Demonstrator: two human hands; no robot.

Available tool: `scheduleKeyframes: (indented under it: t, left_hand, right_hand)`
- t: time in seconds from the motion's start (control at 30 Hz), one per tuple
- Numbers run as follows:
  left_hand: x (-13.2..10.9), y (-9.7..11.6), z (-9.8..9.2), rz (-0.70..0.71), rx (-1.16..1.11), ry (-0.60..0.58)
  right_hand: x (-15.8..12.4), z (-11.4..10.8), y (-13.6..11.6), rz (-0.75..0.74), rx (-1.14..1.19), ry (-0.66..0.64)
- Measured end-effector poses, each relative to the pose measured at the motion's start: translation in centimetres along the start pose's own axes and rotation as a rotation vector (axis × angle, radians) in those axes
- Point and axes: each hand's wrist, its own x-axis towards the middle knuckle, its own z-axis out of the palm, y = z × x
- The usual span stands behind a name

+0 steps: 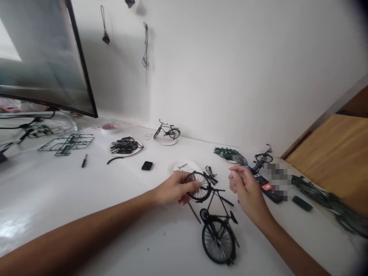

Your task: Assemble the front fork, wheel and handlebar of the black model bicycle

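Observation:
A black model bicycle (217, 241) is tilted above the white table, its spoked front wheel (198, 186) farther from me and its rear wheel nearer. My left hand (181, 188) is closed on that front wheel, the thumb lying across the spokes. To the right of the bicycle, apart from it, my right hand (244, 184) has its fingers curled and thumb and fingertips pinched together; anything between them is too small to make out. Behind the left hand, a white plate (186, 165) carries thin small parts. Small black parts (211, 174) lie beside the plate.
A finished-looking model bicycle (167, 131) stands by the wall, and another (261, 159) at right. A plate of black parts (126, 145), green sprue frames (69, 143), a screwdriver (84, 161) and a black square (147, 165) lie left. A phone-like device (267, 186) is beside my right hand.

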Motion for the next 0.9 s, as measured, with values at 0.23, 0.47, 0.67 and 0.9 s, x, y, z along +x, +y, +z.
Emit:
scheduleKeyframes:
  t: [0.23,0.47,0.67,0.9]
  left_hand:
    - [0.4,-0.5,-0.6,-0.005,-0.021,0.039]
    - [0.5,-0.5,-0.4,-0.004,-0.006,0.026]
    - [0.6,-0.7,-0.1,-0.032,0.009,0.030]
    - [0.6,-0.8,-0.2,-0.018,-0.027,0.062]
  right_hand:
    - [-0.3,-1.9,-1.7,0.145,0.063,-0.205]
    - [-0.8,-2.7,-1.5,0.240,0.137,-0.373]
    - [-1.1,-2.1,-2.2,0.230,0.112,-0.412]
    - [-1.1,-1.8,-2.1,0.119,-0.007,-0.427]
